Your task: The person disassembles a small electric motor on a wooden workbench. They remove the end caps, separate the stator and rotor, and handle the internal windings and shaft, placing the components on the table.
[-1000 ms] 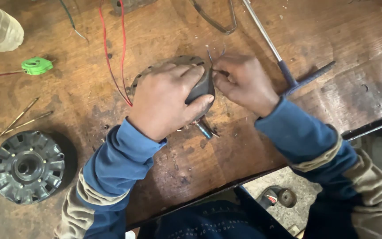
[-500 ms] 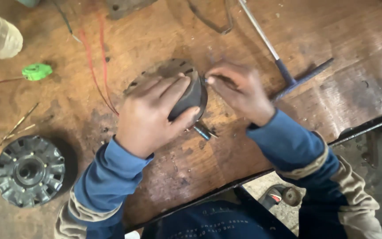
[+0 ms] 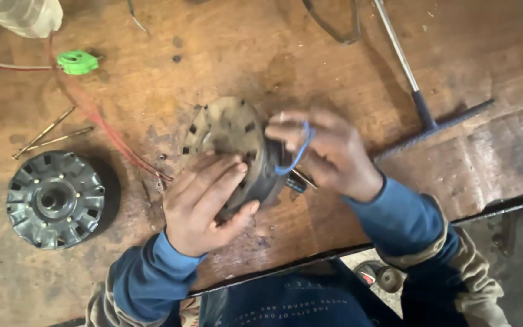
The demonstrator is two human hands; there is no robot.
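Tilted up since before, motor housing (image 3: 237, 145) is resting near the workbench (image 3: 455, 54) front edge. Left hand (image 3: 204, 203) is cupping it, fingers spread. Right hand (image 3: 328, 151) fingers are pinching a blue wire (image 3: 298, 154).

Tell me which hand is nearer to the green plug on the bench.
Left. The left hand grips the round motor below and right of the green plug; the right hand lies farther right, beyond the motor.

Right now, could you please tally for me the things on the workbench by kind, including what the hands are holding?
Round motor parts: 2 (motor body held by left hand and right hand; dark finned cover)
Blue wire: 1
Red wires: 1 bunch
Green connector: 1
Thin metal rods: 2
T-handle wrench: 1
Plastic bottle: 1
Total: 9
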